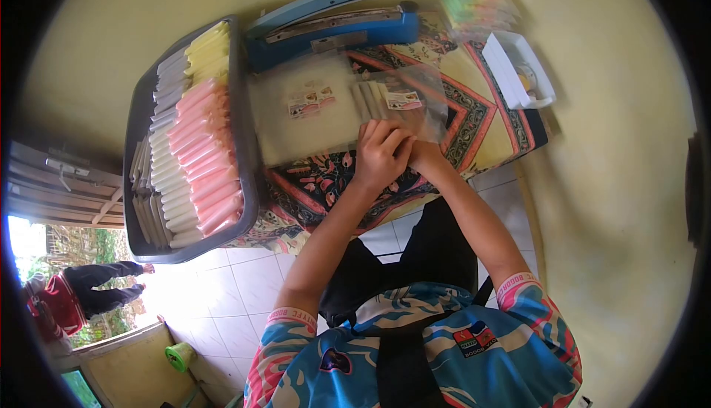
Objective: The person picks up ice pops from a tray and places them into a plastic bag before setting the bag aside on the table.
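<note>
A clear plastic bag (433, 89) with a printed label lies on the patterned cloth, and several slim grey-brown packets (369, 99) are inside it. My left hand (384, 152) is at the bag's near edge, its fingers bent over the opening. Close beside it, my right hand (424, 158) touches the same edge, its fingers mostly hidden behind the left. To the left lies a flat stack of clear bags (296, 130) with similar labels. A dark tray (248, 186) farther left holds rows of pink (211, 156), yellow (209, 51), white and grey packets.
A blue sealer (341, 30) with a raised arm stands at the table's back. A white container (518, 71) and bagged colourful packets (474, 4) are at the back right. A person (81, 293) is outside the doorway at the lower left.
</note>
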Demonstrator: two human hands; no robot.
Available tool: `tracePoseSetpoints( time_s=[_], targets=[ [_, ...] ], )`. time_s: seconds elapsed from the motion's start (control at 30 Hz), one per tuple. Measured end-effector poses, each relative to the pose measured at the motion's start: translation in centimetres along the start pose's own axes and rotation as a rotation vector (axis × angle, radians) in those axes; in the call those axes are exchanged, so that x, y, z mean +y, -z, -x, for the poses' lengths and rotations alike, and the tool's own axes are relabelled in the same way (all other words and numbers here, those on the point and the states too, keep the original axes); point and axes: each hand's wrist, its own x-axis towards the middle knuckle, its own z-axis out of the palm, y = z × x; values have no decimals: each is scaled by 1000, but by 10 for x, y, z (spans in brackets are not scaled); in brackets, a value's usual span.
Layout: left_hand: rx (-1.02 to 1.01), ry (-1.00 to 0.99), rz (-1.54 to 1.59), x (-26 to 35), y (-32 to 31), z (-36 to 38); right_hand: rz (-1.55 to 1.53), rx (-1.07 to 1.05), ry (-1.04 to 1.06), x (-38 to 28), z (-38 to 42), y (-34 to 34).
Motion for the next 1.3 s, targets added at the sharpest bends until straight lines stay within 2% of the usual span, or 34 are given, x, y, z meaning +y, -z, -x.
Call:
tracePoseSetpoints(
  time_s=[0.07, 0.23, 0.27, 0.37, 0.93, 1.0, 1.07, 1.2, 1.3],
  targets=[
    [3, 3, 1, 0, 0, 0, 68, 113, 61, 4, -1, -6],
    [1, 12, -3, 1, 1, -1, 13, 67, -3, -8, -10, 9],
    [6, 8, 0, 1, 1, 0, -116, -146, -138, -13, -10, 25],
    [13, 4, 4, 0, 0, 0, -236, -314, -243, -19, -6, 40],
    [17, 1, 7, -1, -1, 0, -396, -334, -296, -5, 9, 21],
    [17, 3, 3, -1, -1, 0, -417, -362, -316, -5, 8, 22],
    [19, 9, 0, -1, 0, -1, -437, -472, -375, -18, 3, 51],
    [19, 19, -2, -1, 1, 0, -339, -303, -256, -13, -1, 31],
    [19, 26, 3, -1, 2, 0, -366, -454, -350, -25, -8, 58]
  ],
)
